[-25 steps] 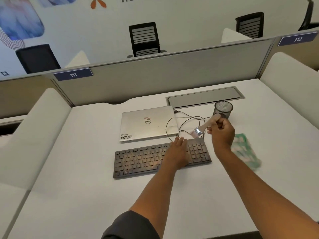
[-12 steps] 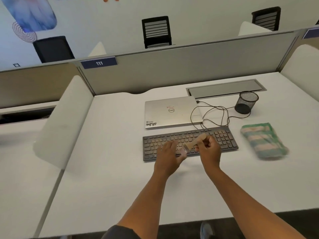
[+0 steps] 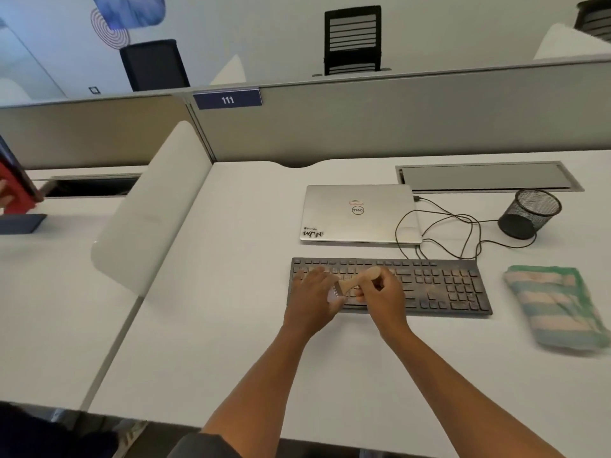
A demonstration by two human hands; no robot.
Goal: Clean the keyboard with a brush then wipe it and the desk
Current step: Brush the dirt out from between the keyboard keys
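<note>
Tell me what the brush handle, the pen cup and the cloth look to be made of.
Brush in the right hand: the handle looks like pale unfinished wood, tan and matte; bristles too blurred to judge. Pen cup: black wire mesh, probably metal, since the desk shows through its wall. Cloth: soft woven towel, green and beige stripes, folded, with a fuzzy surface.

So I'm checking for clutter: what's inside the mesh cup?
The mesh cup shows only its dark bottom; nothing sticks out. Its near inner wall is hidden, so small items can't be ruled out.
</note>
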